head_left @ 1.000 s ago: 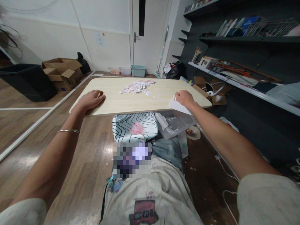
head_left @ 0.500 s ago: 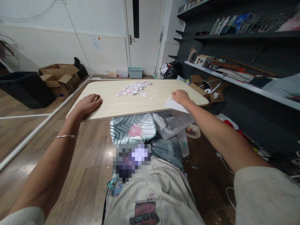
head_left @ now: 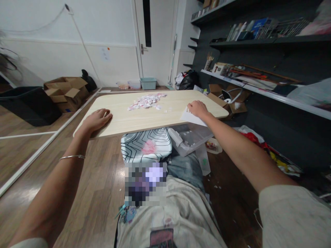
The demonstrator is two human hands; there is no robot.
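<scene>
A pale wooden tabletop (head_left: 144, 120) stretches out in front of me. My left hand (head_left: 97, 120) lies near its left front edge, fingers stretched out and holding nothing. Towards the right, my right hand (head_left: 198, 108) has its fingers curled over a sheet of white paper (head_left: 192, 119) at the front edge; the fingertips are partly hidden. A heap of small white and pinkish paper pieces (head_left: 147, 100) covers the back middle of the tabletop. A few loose scraps lie between the heap and my right hand.
Below the table edge are a clear plastic box (head_left: 190, 139) and a patterned white cloth item (head_left: 147, 146) with a pink patch. A black bin (head_left: 28, 105) and cardboard boxes (head_left: 66, 91) stand left. Dark shelves (head_left: 258, 43) line the right wall.
The view has tipped slightly upward, so the scene sits a little lower in the picture. Both hands keep almost the same places on the table.
</scene>
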